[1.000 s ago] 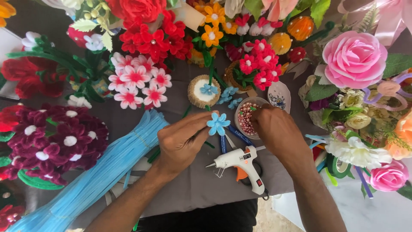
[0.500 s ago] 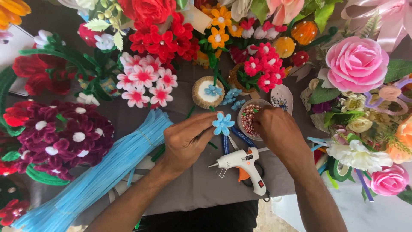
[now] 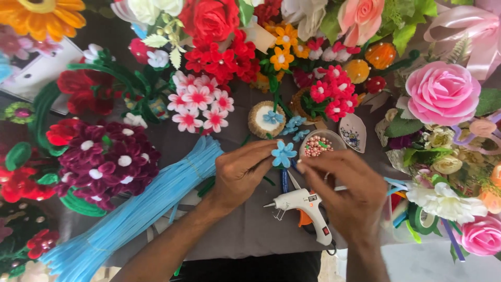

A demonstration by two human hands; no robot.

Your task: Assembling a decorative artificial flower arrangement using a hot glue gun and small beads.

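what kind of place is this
Most likely a handmade-flower craft table at a home or small stall. The left hand holds a small blue flower over a white glue gun, with a bundle of blue pipe cleaners and finished bouquets around.

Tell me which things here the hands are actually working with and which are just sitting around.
In use:
- small blue flower, pinched by the left hand
- right hand, fingertips close beside the flower
- bowl of pink beads, just behind

Lying about:
- white glue gun
- bundle of light blue pipe cleaners
- big pink rose
- maroon flower bunch
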